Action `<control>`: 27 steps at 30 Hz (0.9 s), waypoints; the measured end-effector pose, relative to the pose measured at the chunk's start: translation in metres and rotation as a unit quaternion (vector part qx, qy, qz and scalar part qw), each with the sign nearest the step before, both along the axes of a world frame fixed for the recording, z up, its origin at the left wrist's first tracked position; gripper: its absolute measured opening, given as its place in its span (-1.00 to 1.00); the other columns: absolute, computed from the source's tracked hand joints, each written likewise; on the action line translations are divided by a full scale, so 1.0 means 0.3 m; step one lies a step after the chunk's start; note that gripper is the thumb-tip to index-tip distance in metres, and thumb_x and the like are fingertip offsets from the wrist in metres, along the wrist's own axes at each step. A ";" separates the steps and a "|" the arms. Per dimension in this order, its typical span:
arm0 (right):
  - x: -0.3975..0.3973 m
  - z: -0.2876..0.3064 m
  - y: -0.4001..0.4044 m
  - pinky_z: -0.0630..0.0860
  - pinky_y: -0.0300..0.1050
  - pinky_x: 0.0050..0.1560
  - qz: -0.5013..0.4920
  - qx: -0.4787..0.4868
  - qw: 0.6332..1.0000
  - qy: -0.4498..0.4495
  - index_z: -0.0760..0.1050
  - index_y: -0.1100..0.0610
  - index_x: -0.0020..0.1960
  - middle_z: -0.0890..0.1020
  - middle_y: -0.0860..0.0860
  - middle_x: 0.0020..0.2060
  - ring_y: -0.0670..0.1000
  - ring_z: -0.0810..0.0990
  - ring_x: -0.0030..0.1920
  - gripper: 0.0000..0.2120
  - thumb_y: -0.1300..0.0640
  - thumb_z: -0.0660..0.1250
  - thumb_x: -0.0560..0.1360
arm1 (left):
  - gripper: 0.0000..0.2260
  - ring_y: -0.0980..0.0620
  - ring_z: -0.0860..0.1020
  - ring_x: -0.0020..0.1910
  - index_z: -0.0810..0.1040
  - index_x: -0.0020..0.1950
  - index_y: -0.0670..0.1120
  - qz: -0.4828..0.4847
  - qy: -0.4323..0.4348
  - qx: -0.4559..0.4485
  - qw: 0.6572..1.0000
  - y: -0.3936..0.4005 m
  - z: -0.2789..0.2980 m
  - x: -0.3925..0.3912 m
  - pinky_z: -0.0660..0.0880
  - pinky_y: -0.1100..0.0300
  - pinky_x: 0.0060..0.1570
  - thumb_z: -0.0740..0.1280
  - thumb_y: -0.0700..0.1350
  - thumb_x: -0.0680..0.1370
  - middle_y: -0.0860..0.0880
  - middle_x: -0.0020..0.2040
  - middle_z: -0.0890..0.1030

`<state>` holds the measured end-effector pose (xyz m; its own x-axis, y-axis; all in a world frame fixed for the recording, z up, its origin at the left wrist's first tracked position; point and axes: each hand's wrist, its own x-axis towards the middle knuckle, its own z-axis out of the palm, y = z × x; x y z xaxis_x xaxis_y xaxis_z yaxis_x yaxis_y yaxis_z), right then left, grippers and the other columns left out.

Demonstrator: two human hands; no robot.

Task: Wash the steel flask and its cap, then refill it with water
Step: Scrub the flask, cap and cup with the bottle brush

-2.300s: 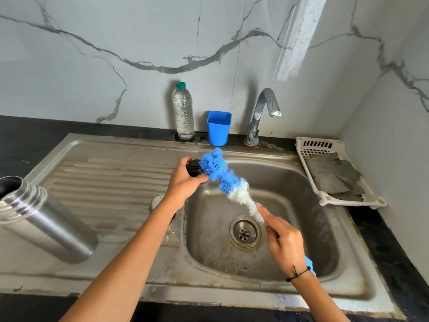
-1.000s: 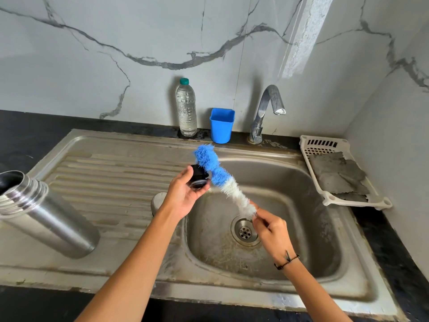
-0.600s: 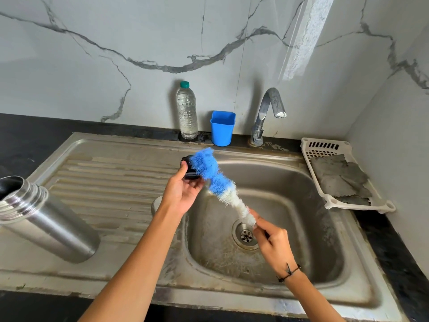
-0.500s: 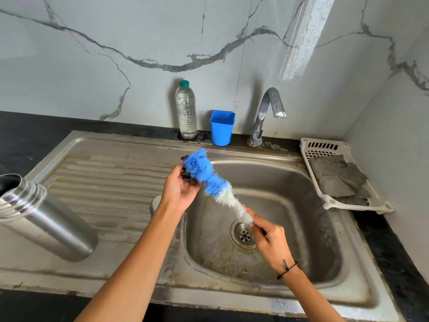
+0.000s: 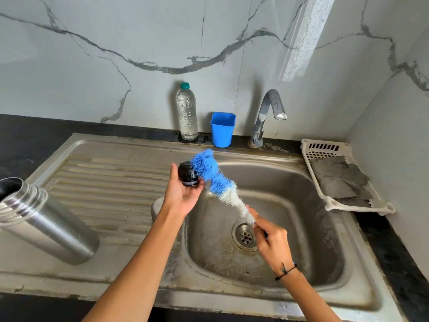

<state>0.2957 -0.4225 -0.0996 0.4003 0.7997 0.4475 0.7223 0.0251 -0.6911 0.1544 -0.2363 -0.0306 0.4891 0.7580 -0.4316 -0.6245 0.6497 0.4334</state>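
My left hand (image 5: 182,194) holds the small black flask cap (image 5: 187,173) over the left rim of the sink basin (image 5: 290,205). My right hand (image 5: 270,238) grips the handle of a bottle brush (image 5: 216,180) with blue and white bristles. The blue bristle tip presses against the right side of the cap. The steel flask (image 5: 44,221) lies open and tilted on the ribbed draining board (image 5: 111,182) at the far left, its mouth toward the upper left. A round steel piece (image 5: 156,206) sits on the board, partly hidden behind my left wrist.
A plastic water bottle (image 5: 187,112) and a blue cup (image 5: 222,129) stand at the wall behind the sink. The tap (image 5: 267,117) is to their right, with no water running. A white plastic tray (image 5: 325,154) with grey cloths rests at the right.
The brush has slid back and forth over the cap. The cap has turned in my left hand and now shows more fully beside the bristles. The flask has not moved.
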 end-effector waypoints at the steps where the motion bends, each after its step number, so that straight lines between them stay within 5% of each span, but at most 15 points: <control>1: 0.001 0.000 -0.002 0.49 -0.25 -0.29 0.001 0.002 1.000 0.000 0.43 -0.15 0.29 0.67 0.10 -0.17 -0.15 0.53 -0.36 -0.39 0.39 0.20 0.39 | -0.62 -0.07 0.53 0.09 0.51 0.13 -0.16 -0.002 0.006 0.005 1.000 0.002 -0.003 0.003 0.42 0.10 0.23 0.18 0.13 0.58 -0.15 0.06 0.61; 5: -0.006 0.016 -0.021 0.27 -0.50 -0.30 0.034 -0.027 0.999 -0.019 0.36 0.00 0.36 0.39 -0.24 -0.41 -0.28 0.32 -0.41 -0.33 0.47 0.21 0.34 | -0.67 0.00 0.60 -0.08 0.54 0.09 -0.11 -0.014 0.036 0.015 0.999 0.010 -0.010 0.011 0.59 0.15 -0.20 0.22 0.13 0.57 -0.08 -0.12 0.67; 10: -0.010 0.001 -0.013 0.32 -0.47 -0.29 0.019 -0.020 0.999 -0.027 0.42 0.07 0.34 0.43 -0.29 -0.38 -0.27 0.33 -0.41 -0.38 0.46 0.21 0.34 | -0.66 0.03 0.60 -0.31 0.54 -0.05 -0.13 -0.019 0.018 -0.031 0.999 -0.007 -0.009 0.019 0.51 0.22 -0.22 0.19 0.13 0.59 -0.08 -0.31 0.66; 13: -0.015 -0.004 -0.003 0.45 -0.29 -0.30 -0.005 -0.016 1.000 0.007 0.50 0.02 0.28 0.67 0.08 -0.17 -0.18 0.43 -0.40 -0.45 0.42 0.21 0.38 | -0.65 0.08 0.43 -0.59 0.50 -0.12 -0.16 -0.050 -0.014 -0.048 0.998 -0.014 -0.013 0.017 0.32 0.32 -0.57 0.11 0.08 0.62 -0.08 -0.40 0.57; 15: -0.022 0.000 -0.007 0.40 -0.34 -0.31 0.012 -0.003 1.000 -0.002 0.48 0.02 0.29 0.65 0.14 -0.21 -0.20 0.41 -0.40 -0.45 0.41 0.20 0.38 | -0.69 0.10 0.37 -0.58 0.50 -0.18 -0.14 -0.046 -0.014 -0.052 0.998 -0.008 -0.020 0.017 0.30 0.34 -0.55 0.14 0.02 0.60 -0.04 -0.41 0.54; 17: -0.030 0.000 -0.018 0.35 -0.43 -0.29 0.035 0.003 0.999 -0.021 0.42 -0.05 0.33 0.59 0.00 -0.36 -0.25 0.36 -0.40 -0.43 0.38 0.18 0.40 | -0.73 0.10 0.35 -0.53 0.49 -0.24 -0.12 -0.041 0.005 -0.050 0.998 0.001 -0.023 0.009 0.35 0.31 -0.39 0.21 0.00 0.58 -0.02 -0.40 0.50; 21: -0.009 -0.009 -0.019 0.51 -0.22 -0.27 0.005 0.007 1.000 0.006 0.33 -0.34 0.32 0.66 0.07 -0.14 -0.14 0.51 -0.36 -0.27 0.40 0.20 0.41 | -0.72 0.11 0.33 -0.64 0.49 -0.20 -0.16 -0.083 -0.010 -0.059 0.995 -0.011 -0.004 -0.002 0.22 0.36 -0.64 0.16 -0.02 0.59 -0.07 -0.34 0.50; 25: -0.011 -0.008 -0.025 0.32 -0.52 -0.25 0.026 -0.012 0.999 -0.018 0.42 -0.03 0.34 0.52 -0.32 -0.33 -0.32 0.39 -0.37 -0.34 0.48 0.22 0.35 | -0.70 0.12 0.32 -0.62 0.47 -0.24 -0.15 -0.099 0.022 -0.024 0.995 -0.014 0.002 -0.014 0.20 0.36 -0.62 0.14 -0.04 0.60 -0.05 -0.43 0.50; 27: -0.003 -0.001 -0.022 0.44 -0.40 -0.25 0.002 -0.014 1.000 -0.005 0.38 -0.23 0.33 0.64 -0.23 -0.19 -0.25 0.53 -0.33 -0.29 0.43 0.22 0.38 | -0.67 0.08 0.35 -0.59 0.47 -0.19 -0.17 -0.116 0.033 -0.020 0.992 -0.013 -0.008 -0.019 0.23 0.31 -0.60 0.13 0.03 0.60 -0.10 -0.41 0.52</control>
